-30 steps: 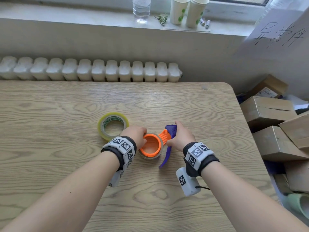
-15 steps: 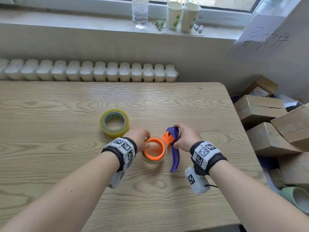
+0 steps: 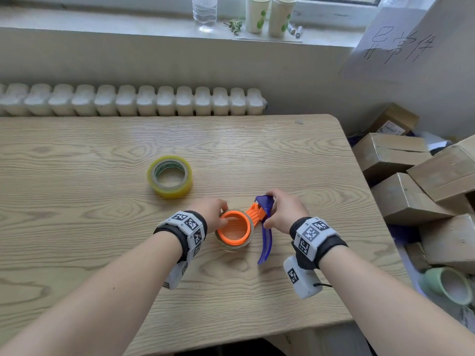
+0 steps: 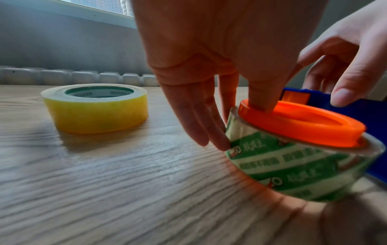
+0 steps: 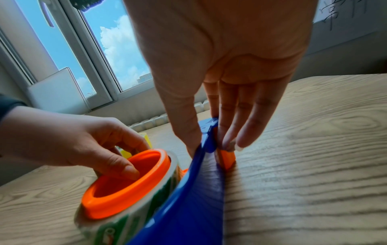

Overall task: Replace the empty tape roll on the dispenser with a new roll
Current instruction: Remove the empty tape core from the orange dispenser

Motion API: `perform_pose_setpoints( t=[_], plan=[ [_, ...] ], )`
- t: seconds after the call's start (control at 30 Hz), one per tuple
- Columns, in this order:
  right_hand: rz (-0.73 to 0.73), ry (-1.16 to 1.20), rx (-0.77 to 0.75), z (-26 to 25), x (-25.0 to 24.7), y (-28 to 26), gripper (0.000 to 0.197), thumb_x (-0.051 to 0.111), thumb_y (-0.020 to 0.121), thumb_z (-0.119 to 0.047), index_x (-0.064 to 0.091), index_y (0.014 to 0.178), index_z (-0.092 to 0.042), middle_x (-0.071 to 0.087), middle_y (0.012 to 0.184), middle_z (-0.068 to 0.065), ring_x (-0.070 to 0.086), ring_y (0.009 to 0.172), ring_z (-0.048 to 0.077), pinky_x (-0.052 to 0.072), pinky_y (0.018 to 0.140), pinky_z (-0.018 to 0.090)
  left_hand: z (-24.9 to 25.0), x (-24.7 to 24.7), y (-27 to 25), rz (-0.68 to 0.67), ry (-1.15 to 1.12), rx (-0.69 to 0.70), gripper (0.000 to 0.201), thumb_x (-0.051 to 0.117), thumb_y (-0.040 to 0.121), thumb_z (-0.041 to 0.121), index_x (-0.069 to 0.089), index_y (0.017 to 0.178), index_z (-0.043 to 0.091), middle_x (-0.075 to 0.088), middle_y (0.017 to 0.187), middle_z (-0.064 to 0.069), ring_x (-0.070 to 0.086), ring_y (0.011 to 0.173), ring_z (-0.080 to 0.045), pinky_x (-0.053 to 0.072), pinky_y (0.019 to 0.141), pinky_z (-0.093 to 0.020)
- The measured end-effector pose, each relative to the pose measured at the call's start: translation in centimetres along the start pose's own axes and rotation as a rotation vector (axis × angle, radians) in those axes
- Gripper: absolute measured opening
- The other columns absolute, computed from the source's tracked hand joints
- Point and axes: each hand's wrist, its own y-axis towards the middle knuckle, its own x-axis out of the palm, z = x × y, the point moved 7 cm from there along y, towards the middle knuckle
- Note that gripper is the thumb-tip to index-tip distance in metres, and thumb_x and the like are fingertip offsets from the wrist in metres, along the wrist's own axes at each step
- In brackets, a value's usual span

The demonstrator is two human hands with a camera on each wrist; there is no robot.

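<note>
The tape dispenser lies on the wooden table (image 3: 102, 227), with an orange hub (image 3: 235, 228) and a blue handle (image 3: 266, 242). A nearly empty roll with green print (image 4: 289, 165) sits tilted around the hub. My left hand (image 3: 221, 215) has its thumb inside the hub and its fingers against the roll's outer side. My right hand (image 3: 277, 210) pinches the dispenser's blue head (image 5: 209, 132) between thumb and fingers. The new yellow tape roll (image 3: 170, 177) lies flat on the table, up and to the left, apart from both hands.
Cardboard boxes (image 3: 411, 181) are stacked off the table's right edge. A white radiator (image 3: 128, 101) runs behind the table. A water bottle (image 3: 204, 11) and paper cups (image 3: 270, 14) stand on the windowsill.
Both hands keep their hold. The dispenser's handle has swung from pointing down-left to pointing nearly straight toward me, and the hands sit a little farther right of the yellow roll.
</note>
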Motion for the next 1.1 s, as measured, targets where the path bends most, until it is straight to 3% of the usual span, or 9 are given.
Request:
perform_pose_setpoints(
  t=[0.17,0.27,0.33,0.43,0.5,0.7,0.83,0.97,1.1],
  plan=[
    [-0.016,-0.044,0.000,-0.2,0.1,-0.2,0.076,0.076,0.062,-0.016,0.046,0.131,-0.026,0.068,0.106,0.001,0.062,0.100,0.022,0.053,0.084,0.037,-0.3,0.4,0.0,0.009,-0.022,-0.013,0.038,0.061,0.084,0.039,0.059,0.117,0.022,0.066,0.114,0.000,0.060,0.104,-0.021,0.046,0.085,-0.030],
    [-0.005,-0.102,-0.018,-0.7,-0.2,-0.3,0.073,0.074,0.068,-0.021,0.044,0.134,-0.025,0.065,0.115,0.002,0.059,0.109,0.024,0.050,0.088,0.035,-0.4,0.3,-0.1,0.016,-0.056,-0.016,0.041,0.058,0.085,0.043,0.057,0.120,0.021,0.066,0.115,0.000,0.060,0.105,-0.020,0.045,0.086,-0.029],
    [0.075,-0.104,-0.038,-1.5,-1.2,-0.5,0.064,0.069,0.075,-0.025,0.045,0.135,-0.023,0.063,0.122,0.003,0.056,0.115,0.025,0.047,0.091,0.035,-0.5,-0.2,-0.3,0.031,-0.078,-0.003,0.043,0.055,0.087,0.046,0.055,0.121,0.021,0.065,0.116,0.000,0.059,0.108,-0.020,0.043,0.087,-0.029],
    [0.162,-0.010,-0.071,-3.4,-2.2,-0.7,0.048,0.060,0.082,-0.025,0.053,0.129,-0.021,0.065,0.113,0.003,0.057,0.111,0.024,0.045,0.091,0.034,-0.6,-1.1,-0.9,0.048,-0.090,0.024,0.051,0.056,0.084,0.053,0.053,0.124,0.022,0.062,0.120,0.002,0.057,0.111,-0.019,0.041,0.088,-0.027],
    [0.089,0.041,-0.083,-4.6,-1.3,-0.7,0.041,0.057,0.084,-0.020,0.056,0.125,-0.020,0.067,0.110,0.002,0.058,0.111,0.023,0.044,0.094,0.034,-0.4,-1.1,-1.3,0.024,-0.100,0.061,0.063,0.063,0.077,0.055,0.050,0.129,0.022,0.059,0.125,0.002,0.055,0.113,-0.018,0.041,0.091,-0.027],
    [-0.175,0.030,-0.029,-5.3,3.2,-1.3,0.048,0.048,0.087,-0.011,0.049,0.135,-0.016,0.056,0.133,0.009,0.050,0.125,0.025,0.042,0.102,0.032,-0.2,0.9,-1.8,-0.100,-0.044,0.109,0.092,0.082,0.059,0.043,0.037,0.138,0.025,0.047,0.133,-0.001,0.048,0.121,-0.022,0.041,0.099,-0.035],
    [-0.208,-0.072,-0.032,-4.7,4.1,-2.0,0.054,0.054,0.082,-0.007,0.046,0.134,-0.013,0.057,0.129,0.012,0.051,0.122,0.029,0.043,0.099,0.033,-0.2,1.7,-1.9,-0.075,-0.017,0.118,0.094,0.083,0.059,0.033,0.034,0.138,0.022,0.045,0.136,-0.003,0.047,0.123,-0.023,0.041,0.101,-0.034],
    [-0.227,-0.161,-0.031,-4.3,5.0,-2.6,0.066,0.066,0.074,-0.007,0.040,0.134,-0.018,0.058,0.123,0.011,0.054,0.116,0.030,0.047,0.090,0.033,-0.2,2.2,-2.3,-0.034,-0.040,0.119,0.084,0.079,0.063,0.030,0.036,0.134,0.021,0.050,0.129,-0.005,0.053,0.116,-0.026,0.045,0.094,-0.033],
    [-0.186,-0.182,-0.043,-4.3,5.3,-2.8,0.066,0.063,0.075,-0.005,0.038,0.135,-0.019,0.056,0.122,0.012,0.054,0.113,0.032,0.046,0.088,0.032,-0.1,2.2,-2.5,-0.020,-0.055,0.122,0.076,0.077,0.065,0.029,0.040,0.131,0.019,0.052,0.127,-0.005,0.055,0.114,-0.026,0.046,0.093,-0.034]
  ],
)
